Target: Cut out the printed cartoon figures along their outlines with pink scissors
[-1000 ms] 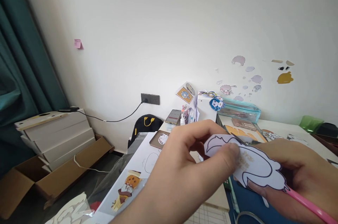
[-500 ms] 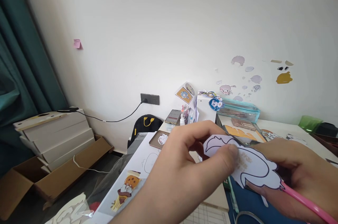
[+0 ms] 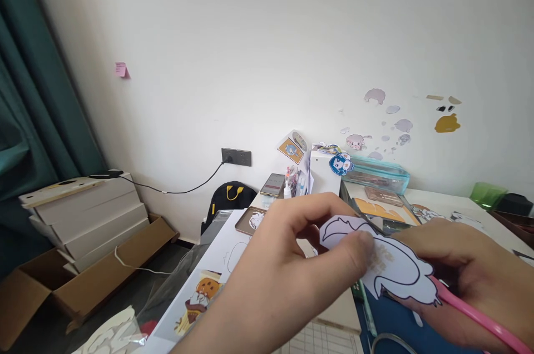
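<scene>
left hand [image 3: 292,270]: pinching the paper cutout [image 3: 387,265], thumb pressed on top of it near the middle, other fingers curled behind.
right hand [image 3: 463,276]: under and behind the cutout's right end, closed around a pink handle [image 3: 479,318] that runs off toward the bottom right corner. Can't see what tool it belongs to.
both hands: close together, joined by the cutout, both clamped on something.
paper cutout: white with a dark outline, kind of a creature shape with a curved tail end on the left and a faint yellowish patch in the middle. Held up in the air above the table [image 3: 467,207], low right of centre in the shot.
table stuff: a printed sheet [image 3: 204,293] with an orange cartoon figure down left, a small tin tray [image 3: 250,222] past it, a phone [image 3: 273,184] and a teal pencil case [image 3: 379,173] near the wall.
wall: stickers [image 3: 446,123] stuck up on the right, pink sticky note [image 3: 120,69] way off left.
floor side: stacked white boxes [image 3: 83,215] in an open cardboard box, black bag [image 3: 229,198] under the wall socket.
</scene>
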Available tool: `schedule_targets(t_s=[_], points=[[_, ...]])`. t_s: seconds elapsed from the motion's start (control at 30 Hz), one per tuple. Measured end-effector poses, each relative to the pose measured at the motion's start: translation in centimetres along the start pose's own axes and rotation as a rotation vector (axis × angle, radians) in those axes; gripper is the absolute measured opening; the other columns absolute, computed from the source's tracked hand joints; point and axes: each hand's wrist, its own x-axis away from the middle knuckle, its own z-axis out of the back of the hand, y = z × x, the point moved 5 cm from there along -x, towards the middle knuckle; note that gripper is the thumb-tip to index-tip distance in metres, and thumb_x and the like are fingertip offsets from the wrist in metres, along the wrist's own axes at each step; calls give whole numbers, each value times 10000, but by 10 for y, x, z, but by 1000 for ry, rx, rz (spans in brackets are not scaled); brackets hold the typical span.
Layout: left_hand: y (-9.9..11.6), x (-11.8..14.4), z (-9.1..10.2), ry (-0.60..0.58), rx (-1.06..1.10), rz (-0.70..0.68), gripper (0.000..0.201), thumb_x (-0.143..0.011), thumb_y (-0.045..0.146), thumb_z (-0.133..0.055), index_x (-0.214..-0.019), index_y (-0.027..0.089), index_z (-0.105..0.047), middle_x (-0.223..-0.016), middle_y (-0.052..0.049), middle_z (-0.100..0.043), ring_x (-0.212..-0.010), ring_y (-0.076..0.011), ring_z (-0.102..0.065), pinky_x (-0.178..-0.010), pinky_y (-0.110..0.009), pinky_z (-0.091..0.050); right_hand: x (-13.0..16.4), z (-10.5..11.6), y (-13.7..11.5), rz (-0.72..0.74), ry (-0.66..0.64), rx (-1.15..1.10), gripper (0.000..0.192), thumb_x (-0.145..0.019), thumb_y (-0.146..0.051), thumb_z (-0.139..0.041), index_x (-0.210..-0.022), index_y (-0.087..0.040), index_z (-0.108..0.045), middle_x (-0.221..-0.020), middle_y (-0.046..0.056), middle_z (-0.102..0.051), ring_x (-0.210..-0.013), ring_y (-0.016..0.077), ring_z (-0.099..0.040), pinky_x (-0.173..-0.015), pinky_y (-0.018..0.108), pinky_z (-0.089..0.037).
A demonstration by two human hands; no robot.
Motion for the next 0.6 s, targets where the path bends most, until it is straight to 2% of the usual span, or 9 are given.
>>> schedule_targets(t_s=[0.1,0.27,0.4,0.6], points=[[0,0,1,-17,-24,10,154,-874,322,-620,-785,197,-632,-705,19,-583,-675,-120,-502,-583,-223,-390,0,-7,-2,40,-163,74,156,-677,-146,-444,-549,-232,-424,-497,-52,-394,-444,121,-369,-370,224,-297],[4,0,1,-48,-46,-16,121,-891,251,-597,-790,196,-634,-708,36,-580,-675,-99,-501,-595,-190,-399,1,-5,2,2,-229,74,184,-678,-145,-434,-580,-239,-310,-507,-57,-330,-457,129,-335,-388,233,-294],[8,-1,1,-67,-76,-44,125,-883,185,-591,-768,190,-640,-683,43,-574,-665,-92,-497,-585,-171,-399,2,-4,3,-12,-265,56,207,-681,-145,-448,-586,-238,-290,-525,-53,-315,-467,137,-311,-391,242,-286],[11,-1,0,-84,-86,-55,134,-885,187,-587,-767,188,-650,-675,46,-567,-657,-88,-490,-582,-158,-400,3,-6,3,-26,-273,16,246,-672,-140,-460,-583,-237,-252,-517,-64,-263,-458,134,-263,-391,247,-247]])
